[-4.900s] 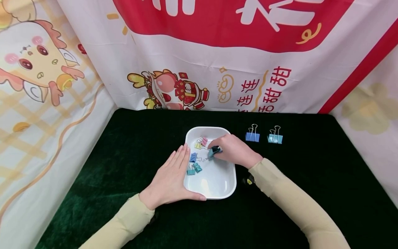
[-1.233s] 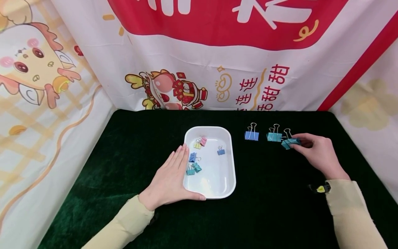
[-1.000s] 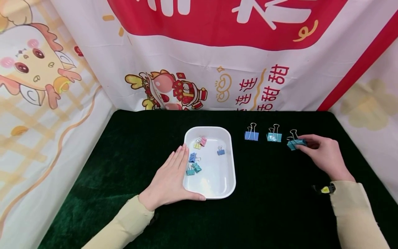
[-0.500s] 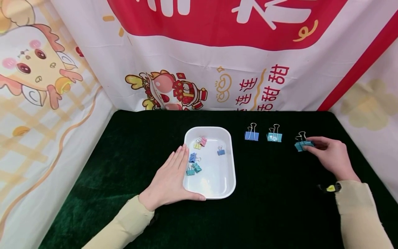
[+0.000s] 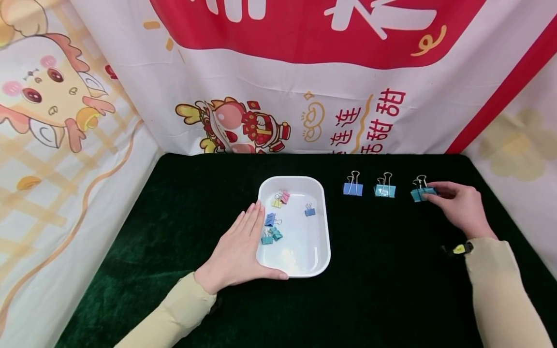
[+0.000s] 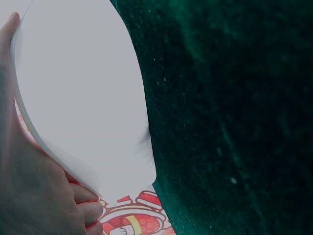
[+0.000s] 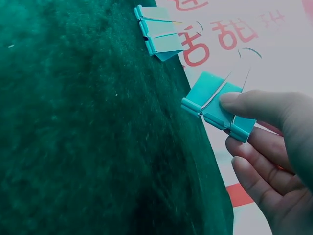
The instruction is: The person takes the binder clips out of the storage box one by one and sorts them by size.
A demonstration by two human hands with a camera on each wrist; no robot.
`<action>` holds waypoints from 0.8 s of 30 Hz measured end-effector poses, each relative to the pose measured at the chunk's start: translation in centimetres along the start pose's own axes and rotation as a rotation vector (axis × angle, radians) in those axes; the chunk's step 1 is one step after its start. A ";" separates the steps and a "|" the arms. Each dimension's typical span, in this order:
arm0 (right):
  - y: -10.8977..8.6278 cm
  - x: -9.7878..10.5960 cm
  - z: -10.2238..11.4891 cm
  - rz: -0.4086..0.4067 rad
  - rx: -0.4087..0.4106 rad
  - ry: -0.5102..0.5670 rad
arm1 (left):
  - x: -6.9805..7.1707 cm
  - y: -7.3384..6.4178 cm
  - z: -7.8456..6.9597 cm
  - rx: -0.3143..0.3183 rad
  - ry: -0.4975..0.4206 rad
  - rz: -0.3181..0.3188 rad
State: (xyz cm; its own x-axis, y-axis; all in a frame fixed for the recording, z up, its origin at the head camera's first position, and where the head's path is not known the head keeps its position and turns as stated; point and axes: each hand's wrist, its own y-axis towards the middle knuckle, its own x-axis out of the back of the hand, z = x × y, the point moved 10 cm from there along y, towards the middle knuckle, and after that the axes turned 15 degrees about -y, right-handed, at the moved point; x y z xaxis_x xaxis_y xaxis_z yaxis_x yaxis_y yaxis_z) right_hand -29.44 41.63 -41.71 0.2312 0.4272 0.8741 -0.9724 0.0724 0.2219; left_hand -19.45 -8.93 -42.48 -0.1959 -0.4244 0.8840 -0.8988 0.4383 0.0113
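My right hand [image 5: 462, 205] pinches a large teal binder clip [image 5: 422, 194] between thumb and fingers at the right of the table; its wire handles point up. In the right wrist view the thumb lies across the face of the teal binder clip [image 7: 215, 98]. To its left a light-blue binder clip [image 5: 385, 191] and a blue binder clip [image 5: 353, 189] stand in line with it. My left hand [image 5: 237, 249] rests straight-fingered along the left side of a white tray [image 5: 327, 241], thumb at the near edge.
Inside the tray lie a pink clip [image 5: 285, 196], a yellow clip [image 5: 276, 203], a blue clip [image 5: 270, 220], teal clips [image 5: 267, 239] and a small blue clip [image 5: 310, 211]. A dark green cloth [image 5: 383, 290] covers the table; a printed curtain [image 5: 261, 72] hangs behind.
My right hand has carried the teal clip out of the tray to the right of the two standing clips, then slightly farther back. The left hand stays at the tray.
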 end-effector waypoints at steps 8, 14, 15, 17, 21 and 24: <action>1.3 -1.4 -0.4 0.048 -0.055 0.040 | 0.2 0.0 -0.1 -0.003 -0.002 -0.002; 1.8 -2.4 -1.0 0.077 -0.084 0.040 | 0.2 0.0 0.0 0.001 -0.017 -0.002; 1.8 -2.5 -1.1 0.083 -0.088 0.038 | 0.1 0.0 0.0 0.004 -0.018 -0.001; 1.9 -2.8 -1.3 0.093 -0.093 0.034 | 0.1 0.0 0.0 0.004 -0.017 -0.002; 1.9 -3.2 -1.5 0.116 -0.094 0.030 | 0.2 0.0 0.0 0.001 -0.017 -0.009; 1.8 -3.3 -1.7 0.120 -0.098 0.024 | 0.1 0.1 0.0 0.000 -0.016 -0.008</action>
State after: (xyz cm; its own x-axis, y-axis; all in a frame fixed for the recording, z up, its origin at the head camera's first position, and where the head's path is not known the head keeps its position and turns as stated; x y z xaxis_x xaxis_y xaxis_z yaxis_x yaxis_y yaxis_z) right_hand -32.04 41.86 -44.92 0.1138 0.4597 0.8807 -0.9917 0.1067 0.0724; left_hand -19.52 -8.92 -42.34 -0.1951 -0.4404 0.8764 -0.9002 0.4352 0.0183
